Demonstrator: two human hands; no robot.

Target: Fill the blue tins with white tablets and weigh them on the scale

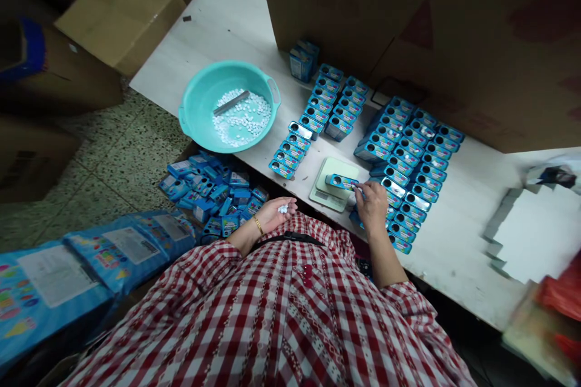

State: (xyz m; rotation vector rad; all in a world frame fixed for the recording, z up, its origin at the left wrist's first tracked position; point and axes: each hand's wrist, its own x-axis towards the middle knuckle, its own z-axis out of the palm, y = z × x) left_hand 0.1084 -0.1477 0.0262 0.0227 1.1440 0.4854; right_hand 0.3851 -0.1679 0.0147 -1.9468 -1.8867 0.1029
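Blue oblong box (pixel 344 182), glossy and printed, with a dark round hole in its upper face, was poised over the pale green square scale (pixel 336 167) on the long white table (pixel 458 242); whether its base rested on the pan I could not tell. Bunched fingertips of the right hand (pixel 373 205) met its right end, pinching or merely touching, the view being too small to say. Cupped at the table's near edge, the left hand (pixel 273 216) held small white pellets (pixel 283 208) in its half-curled fingers. To judge by its look, the box would be light, fairly stiff, a little slippery on its sheen, and safest taken by its two long sides, well clear of the hole; the pellets looked hard and apt to roll, so a hollowed palm suited them. By count, there was one scale with one box over it, and one turquoise oval plastic basin (pixel 195 92), in which one grey bar (pixel 231 103) lay upon more loose pellets, too many to number. Left of the scale stood similar blue boxes (pixel 287 160) in a near row of five, with about six behind and five beside those; to its right were three columns, perhaps thirty boxes, partly covered by the hand. Below the basin, a heap of blue packets (pixel 227 193) defied counting.
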